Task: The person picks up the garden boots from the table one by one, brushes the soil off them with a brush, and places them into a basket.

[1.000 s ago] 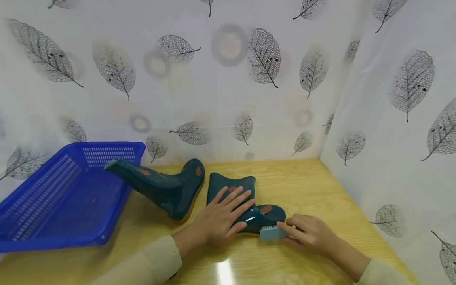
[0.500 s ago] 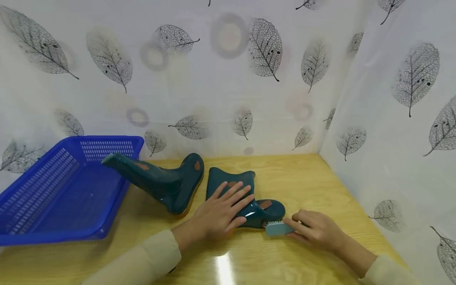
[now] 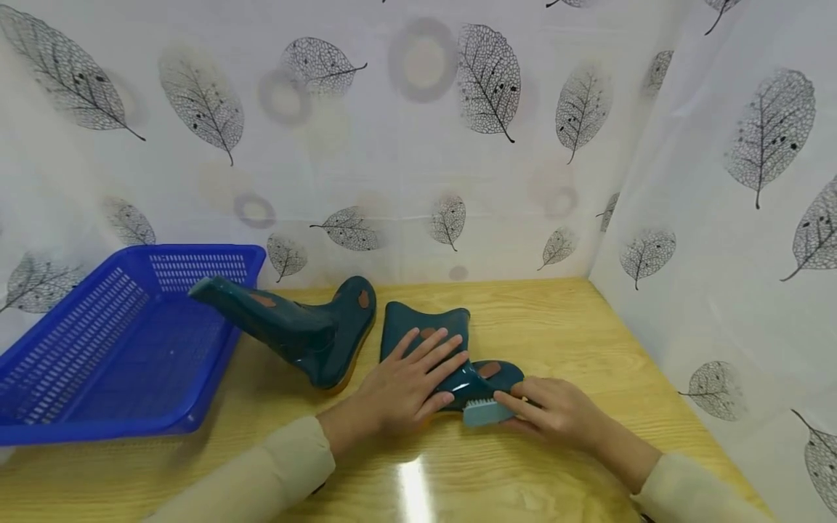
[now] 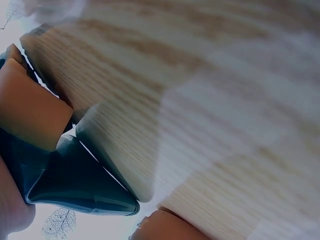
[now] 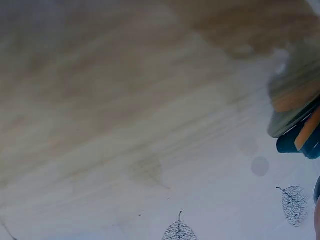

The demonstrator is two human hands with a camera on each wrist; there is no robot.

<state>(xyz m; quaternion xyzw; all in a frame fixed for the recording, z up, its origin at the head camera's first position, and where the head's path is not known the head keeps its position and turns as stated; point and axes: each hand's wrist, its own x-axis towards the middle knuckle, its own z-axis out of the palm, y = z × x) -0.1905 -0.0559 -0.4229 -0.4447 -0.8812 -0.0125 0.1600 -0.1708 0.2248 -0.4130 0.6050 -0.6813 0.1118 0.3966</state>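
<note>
A dark green rubber boot (image 3: 425, 319) with brown patches lies on its side on the table, its toe pointing right. My left hand (image 3: 405, 388) rests flat on it with fingers spread. In the left wrist view the boot (image 4: 80, 180) shows its orange-brown sole (image 4: 32, 105). A small light-blue brush (image 3: 484, 413) is pinched in my right hand (image 3: 562, 414), bristles turned up to the boot's near side, by the sole edge. The second green boot (image 3: 301, 330) lies to the left, its shaft top over the basket's rim.
A blue plastic basket (image 3: 189, 418) with perforated walls stands at the left. The wooden table (image 3: 556, 319) is bounded behind and on the right by a white leaf-print curtain (image 3: 405, 160).
My right hand slid the brush right toward the toe, then back left along the boot's near edge. The left hand stays on the boot. The head view tilted slightly down.
</note>
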